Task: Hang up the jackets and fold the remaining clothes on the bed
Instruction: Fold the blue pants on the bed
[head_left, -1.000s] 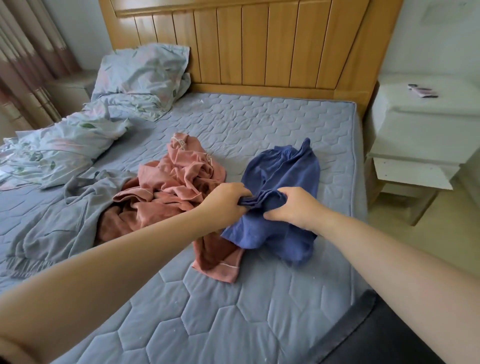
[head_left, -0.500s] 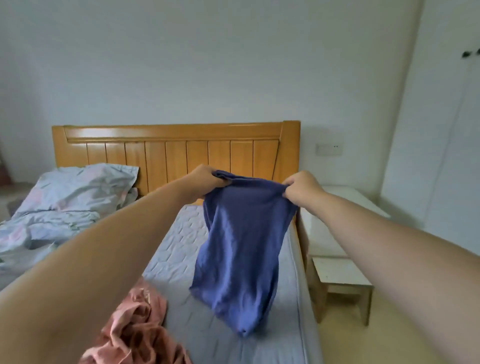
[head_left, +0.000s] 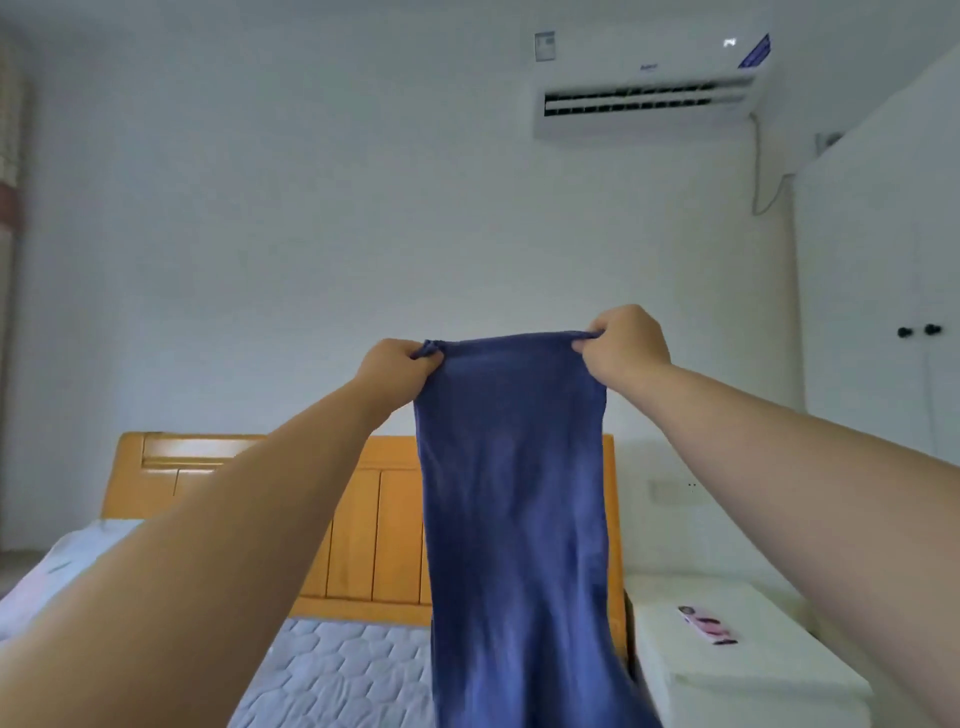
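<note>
Both arms are extended forward and raised. The left hand (head_left: 397, 366) is clenched on the left corner of the upper edge of a dark blue, soft-fabric garment (head_left: 511, 493); the cloth bunches between thumb and curled fingers. The right hand (head_left: 626, 345) pinches the right corner of the same edge, fingers curled over it. The edge is drawn taut and roughly level between the two hands.

The garment hangs straight down in the air in front of the person — clear of the bed at the height shown. Its lower end runs out of the bottom of the frame, so its type cannot be determined.

Behind it stands an orange-brown panelled wooden headboard (head_left: 363, 519), partly covered by the hanging cloth. Below lies the grey-blue quilted mattress (head_left: 332, 670) with a hexagon stitch pattern. Pale patterned bedding (head_left: 52, 571) lies at the left edge.

To the right, just beside the bed, is a white bedside cabinet (head_left: 727, 675) with a small pink and dark flat item (head_left: 706, 626) on top. A white wall-mounted air conditioner (head_left: 644, 93) sits high on the wall — a white wardrobe (head_left: 883, 312) with two black knobs (head_left: 918, 330) occupies the right side.
</note>
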